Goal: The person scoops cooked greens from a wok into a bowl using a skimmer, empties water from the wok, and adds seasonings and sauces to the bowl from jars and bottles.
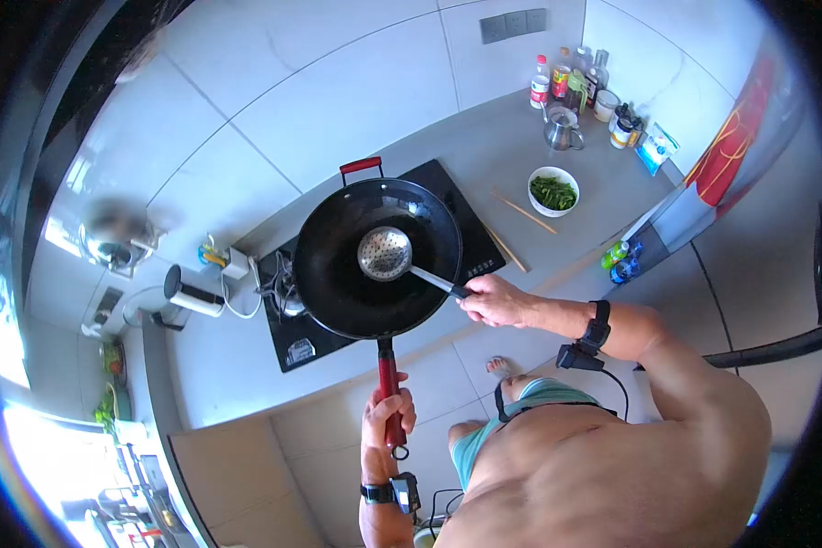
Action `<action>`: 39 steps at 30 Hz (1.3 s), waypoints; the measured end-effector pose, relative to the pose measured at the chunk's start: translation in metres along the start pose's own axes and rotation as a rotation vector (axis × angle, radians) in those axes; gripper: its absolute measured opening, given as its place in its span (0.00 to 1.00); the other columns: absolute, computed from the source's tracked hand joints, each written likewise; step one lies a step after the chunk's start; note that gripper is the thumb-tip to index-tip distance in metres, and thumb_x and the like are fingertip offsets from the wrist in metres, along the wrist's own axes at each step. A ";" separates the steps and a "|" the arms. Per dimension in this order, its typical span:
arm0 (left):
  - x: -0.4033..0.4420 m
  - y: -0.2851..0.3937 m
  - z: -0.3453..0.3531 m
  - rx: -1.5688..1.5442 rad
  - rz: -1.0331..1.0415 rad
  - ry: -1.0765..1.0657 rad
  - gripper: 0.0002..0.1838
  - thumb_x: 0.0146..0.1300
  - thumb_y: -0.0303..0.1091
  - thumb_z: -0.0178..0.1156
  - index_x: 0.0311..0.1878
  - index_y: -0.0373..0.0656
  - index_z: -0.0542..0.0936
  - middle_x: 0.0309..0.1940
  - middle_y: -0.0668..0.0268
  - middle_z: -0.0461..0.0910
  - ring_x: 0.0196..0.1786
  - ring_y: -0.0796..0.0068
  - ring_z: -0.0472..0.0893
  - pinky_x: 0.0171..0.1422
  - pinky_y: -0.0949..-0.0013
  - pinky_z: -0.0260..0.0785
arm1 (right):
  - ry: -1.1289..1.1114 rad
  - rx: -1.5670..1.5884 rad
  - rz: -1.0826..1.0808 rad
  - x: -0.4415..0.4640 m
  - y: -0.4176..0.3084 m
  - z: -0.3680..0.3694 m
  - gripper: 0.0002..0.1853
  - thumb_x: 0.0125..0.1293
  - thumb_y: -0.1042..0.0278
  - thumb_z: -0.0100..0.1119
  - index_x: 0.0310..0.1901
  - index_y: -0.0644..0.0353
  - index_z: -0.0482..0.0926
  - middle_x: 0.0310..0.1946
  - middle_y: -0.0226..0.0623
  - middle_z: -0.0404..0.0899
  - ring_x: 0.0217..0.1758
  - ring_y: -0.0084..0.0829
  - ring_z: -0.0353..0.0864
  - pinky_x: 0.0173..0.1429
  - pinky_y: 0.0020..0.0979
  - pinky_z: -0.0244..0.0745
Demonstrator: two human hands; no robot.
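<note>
Holding the wok (374, 303) by its long handle (388, 373), the left hand (388, 416) is wrapped closed, near side of the wok. The wok is above the black cooktop (307, 352); whether it rests there cannot be determined. Its long axis runs from the red loop handle (361, 165) on the far rim to the long handle, pointing nearward. At the wok's right, the right hand (496, 301) has fingers closed on the skimmer (385, 253), whose head points leftward and slightly farward over the wok's interior. A bowl (554, 213) of greens (553, 191) stands right of the wok.
</note>
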State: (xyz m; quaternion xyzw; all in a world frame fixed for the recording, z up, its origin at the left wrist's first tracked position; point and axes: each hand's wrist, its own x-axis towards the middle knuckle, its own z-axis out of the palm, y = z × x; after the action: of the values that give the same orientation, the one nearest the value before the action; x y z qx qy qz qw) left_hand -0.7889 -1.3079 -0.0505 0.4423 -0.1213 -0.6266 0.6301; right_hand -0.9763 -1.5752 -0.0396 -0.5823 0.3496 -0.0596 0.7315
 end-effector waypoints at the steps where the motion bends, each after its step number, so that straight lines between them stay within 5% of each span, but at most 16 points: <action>1: 0.014 0.003 0.001 -0.022 -0.011 -0.026 0.29 0.59 0.33 0.60 0.62 0.31 0.67 0.22 0.67 0.69 0.17 0.75 0.71 0.21 0.73 0.64 | 0.027 -0.002 0.015 0.007 -0.003 -0.008 0.10 0.67 0.67 0.58 0.28 0.59 0.73 0.20 0.30 0.73 0.15 0.18 0.67 0.17 0.26 0.58; 13: 0.169 0.051 -0.031 -0.041 -0.179 -0.193 0.24 0.62 0.30 0.60 0.62 0.35 0.71 0.23 0.68 0.69 0.18 0.75 0.70 0.20 0.73 0.64 | 0.293 0.012 0.086 0.091 -0.011 -0.060 0.15 0.62 0.66 0.58 0.18 0.59 0.72 0.13 0.31 0.71 0.11 0.22 0.65 0.15 0.30 0.56; 21: 0.206 0.081 -0.056 0.050 -0.279 -0.303 0.30 0.59 0.33 0.65 0.63 0.34 0.67 0.23 0.68 0.71 0.17 0.75 0.72 0.21 0.74 0.66 | 0.347 0.130 0.101 0.118 -0.018 -0.047 0.16 0.63 0.67 0.58 0.18 0.59 0.72 0.12 0.31 0.71 0.10 0.22 0.65 0.12 0.29 0.54; 25: 0.211 0.105 -0.072 0.315 -0.307 -0.312 0.27 0.64 0.37 0.63 0.62 0.36 0.67 0.25 0.69 0.73 0.23 0.77 0.76 0.24 0.74 0.69 | 0.327 0.223 0.122 0.126 -0.016 -0.035 0.15 0.65 0.66 0.59 0.21 0.59 0.72 0.14 0.32 0.72 0.09 0.23 0.66 0.11 0.29 0.54; 29: 0.209 0.137 -0.075 0.486 -0.330 -0.266 0.14 0.71 0.36 0.56 0.54 0.41 0.71 0.27 0.68 0.75 0.25 0.78 0.75 0.25 0.74 0.69 | 0.296 0.209 0.202 0.125 -0.021 -0.018 0.17 0.69 0.61 0.58 0.24 0.60 0.75 0.18 0.34 0.77 0.14 0.24 0.73 0.15 0.28 0.64; 30: 0.211 0.142 -0.079 0.545 -0.335 -0.252 0.13 0.71 0.37 0.57 0.53 0.41 0.72 0.27 0.68 0.75 0.25 0.78 0.76 0.26 0.74 0.69 | 0.255 0.195 0.260 0.130 -0.012 -0.022 0.17 0.72 0.54 0.56 0.37 0.62 0.79 0.23 0.38 0.82 0.17 0.27 0.78 0.19 0.28 0.72; 33: 0.214 0.160 -0.077 0.746 -0.262 -0.216 0.12 0.71 0.39 0.58 0.49 0.41 0.74 0.26 0.69 0.76 0.26 0.80 0.77 0.28 0.75 0.72 | 0.251 0.371 0.285 0.118 -0.019 -0.016 0.26 0.74 0.43 0.53 0.55 0.62 0.73 0.31 0.41 0.85 0.21 0.30 0.82 0.20 0.30 0.76; 35: 0.206 0.169 -0.067 0.860 -0.160 -0.175 0.13 0.71 0.39 0.59 0.50 0.40 0.74 0.26 0.69 0.76 0.26 0.81 0.77 0.29 0.75 0.73 | 0.234 0.368 0.296 0.116 0.008 -0.026 0.31 0.74 0.38 0.50 0.61 0.61 0.68 0.34 0.42 0.85 0.23 0.31 0.83 0.21 0.31 0.77; 36: 0.213 0.168 -0.080 0.896 -0.197 -0.176 0.26 0.68 0.38 0.63 0.64 0.34 0.72 0.36 0.63 0.80 0.32 0.76 0.82 0.36 0.70 0.79 | 0.229 0.367 0.302 0.113 0.022 -0.032 0.34 0.74 0.35 0.48 0.64 0.60 0.65 0.35 0.42 0.85 0.24 0.32 0.83 0.21 0.31 0.77; 39: 0.206 0.159 -0.093 1.251 0.240 -0.088 0.28 0.68 0.38 0.63 0.67 0.34 0.70 0.43 0.58 0.84 0.39 0.69 0.85 0.46 0.66 0.80 | 0.250 0.326 0.294 0.080 0.045 -0.051 0.32 0.74 0.34 0.46 0.58 0.58 0.71 0.33 0.40 0.84 0.26 0.31 0.83 0.22 0.31 0.75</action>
State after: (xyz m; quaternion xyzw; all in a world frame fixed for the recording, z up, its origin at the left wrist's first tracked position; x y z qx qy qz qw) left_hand -0.5764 -1.4834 -0.0741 0.6836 -0.5388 -0.3801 0.3129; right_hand -0.9608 -1.6422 -0.1190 -0.3874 0.5041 -0.0797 0.7677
